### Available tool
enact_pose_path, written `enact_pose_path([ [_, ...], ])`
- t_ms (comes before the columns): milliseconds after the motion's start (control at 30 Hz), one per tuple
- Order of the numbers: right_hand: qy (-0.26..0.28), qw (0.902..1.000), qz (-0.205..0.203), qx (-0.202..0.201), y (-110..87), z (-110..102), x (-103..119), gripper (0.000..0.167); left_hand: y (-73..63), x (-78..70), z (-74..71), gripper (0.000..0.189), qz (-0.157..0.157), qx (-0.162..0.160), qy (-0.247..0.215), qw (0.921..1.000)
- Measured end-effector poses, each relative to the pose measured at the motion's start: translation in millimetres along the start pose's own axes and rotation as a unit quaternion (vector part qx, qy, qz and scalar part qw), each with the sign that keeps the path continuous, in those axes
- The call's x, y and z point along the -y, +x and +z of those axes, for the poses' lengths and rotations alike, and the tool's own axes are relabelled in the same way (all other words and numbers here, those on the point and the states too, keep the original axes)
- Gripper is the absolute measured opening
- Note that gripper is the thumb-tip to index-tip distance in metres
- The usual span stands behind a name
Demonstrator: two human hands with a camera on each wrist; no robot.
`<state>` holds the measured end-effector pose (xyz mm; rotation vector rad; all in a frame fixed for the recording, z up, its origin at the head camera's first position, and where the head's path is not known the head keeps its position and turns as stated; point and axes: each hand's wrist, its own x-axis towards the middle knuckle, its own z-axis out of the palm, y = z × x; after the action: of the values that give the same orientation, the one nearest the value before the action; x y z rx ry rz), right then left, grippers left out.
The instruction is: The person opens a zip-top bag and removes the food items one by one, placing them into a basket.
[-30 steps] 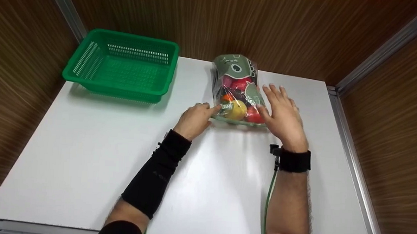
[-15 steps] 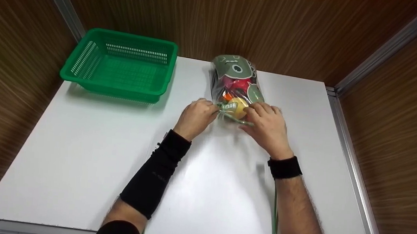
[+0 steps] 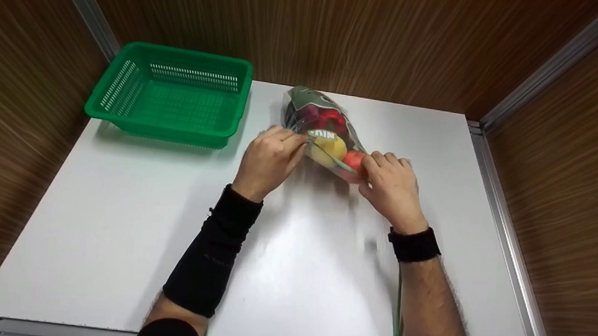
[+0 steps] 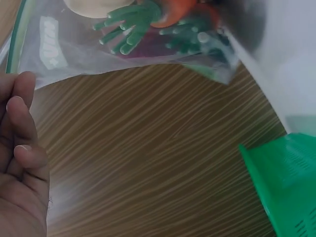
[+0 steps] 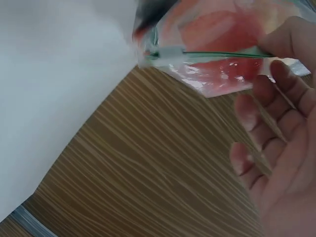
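A clear zip bag (image 3: 309, 95) with a green printed design leans at a slant near the back of the table. Yellow, red and purple fruit- or vegetable-like pieces show through it. My left hand (image 3: 269, 159) pinches the upper left corner of its mouth. At the other end of the mouth, my right hand (image 3: 391, 192) pinches the edge between thumb and forefinger. In the right wrist view, the green zip strip (image 5: 222, 54) runs to that thumb, and the other fingers (image 5: 247, 113) are loosely curled. Green leaf-like tops (image 4: 131, 29) show inside in the left wrist view.
A green perforated basket (image 3: 179, 132) stands at the back left of the white table (image 3: 124, 231). Wood-grain panels (image 3: 304, 37) rise behind the table and on both sides. A green cable (image 3: 398, 303) runs along the right forearm.
My right hand has come from flat beside the bag to pinching its mouth. The left hand has moved up and left. The bag has turned aslant, its mouth edge lifted on the left.
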<state>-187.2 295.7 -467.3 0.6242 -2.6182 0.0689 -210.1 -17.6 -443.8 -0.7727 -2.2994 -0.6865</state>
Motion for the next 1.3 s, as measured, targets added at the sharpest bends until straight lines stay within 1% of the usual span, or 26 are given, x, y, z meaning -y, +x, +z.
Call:
enact_pose_path([
  [167, 0.006, 0.9987, 0.039, 0.033, -5.5, -16, -10, 0.028, 1.0, 1.8, -14.7, 0.015, -0.013, -0.024, -0.003, 0.9996],
  [267, 0.03, 0.9952, 0.048, 0.08, -7.7, -21, -14, 0.023, 1.5, 3.1, -21.9, 0.019, -0.018, -0.034, -0.002, 0.9993],
  [333, 0.05, 0.9899, 0.049, 0.123, -8.5, -25, -14, 0.019, 2.0, 3.3, -25.3, 0.021, -0.02, -0.041, -0.003, 0.999],
  [433, 0.084, 0.9773, 0.061, 0.185, -9.3, -32, -10, 0.016, 2.7, 2.6, -27.4, 0.022, -0.023, -0.052, -0.003, 0.9984],
  [500, 0.101, 0.9689, 0.069, 0.215, -9.1, -36, -4, 0.019, 3.2, 1.7, -27.8, 0.022, -0.025, -0.061, -0.002, 0.9978],
  [600, 0.118, 0.96, 0.068, 0.245, -8.9, -36, 7, 0.033, 4.6, -0.1, -27.0, 0.021, -0.026, -0.068, -0.001, 0.9973],
  [667, 0.118, 0.9584, 0.055, 0.254, -8.9, -34, 14, 0.037, 5.8, -1.2, -26.0, 0.022, -0.027, -0.071, 0.0, 0.9971],
  [700, 0.115, 0.9595, 0.046, 0.253, -8.9, -32, 16, 0.035, 6.3, -1.5, -25.6, 0.022, -0.028, -0.071, -0.001, 0.9971],
  [800, 0.098, 0.9675, 0.021, 0.232, -9.3, -27, 18, 0.023, 6.7, -1.6, -25.1, 0.022, -0.032, -0.068, -0.004, 0.9971],
  [900, 0.088, 0.9752, 0.01, 0.203, -9.8, -29, 13, 0.015, 6.8, 0.6, -26.3, 0.021, -0.041, -0.062, -0.004, 0.9972],
  [1000, 0.096, 0.9796, 0.02, 0.175, -10.3, -39, 6, 0.009, 7.0, 4.1, -28.6, 0.02, -0.058, -0.055, 0.001, 0.9968],
  [1067, 0.102, 0.9828, 0.036, 0.15, -10.9, -47, 0, 0.004, 7.3, 6.6, -30.0, 0.02, -0.069, -0.048, 0.004, 0.9964],
  [1167, 0.097, 0.9899, 0.055, 0.088, -12.4, -58, -6, 0.005, 7.6, 9.6, -32.3, 0.019, -0.079, -0.044, 0.01, 0.9958],
  [1233, 0.088, 0.9938, 0.061, 0.03, -13.4, -61, -9, 0.007, 7.9, 11.6, -34.0, 0.019, -0.082, -0.047, 0.013, 0.9954],
  [1300, 0.088, 0.9937, 0.062, -0.03, -13.4, -64, -9, 0.01, 8.2, 13.3, -35.9, 0.019, -0.084, -0.054, 0.019, 0.9948],
])
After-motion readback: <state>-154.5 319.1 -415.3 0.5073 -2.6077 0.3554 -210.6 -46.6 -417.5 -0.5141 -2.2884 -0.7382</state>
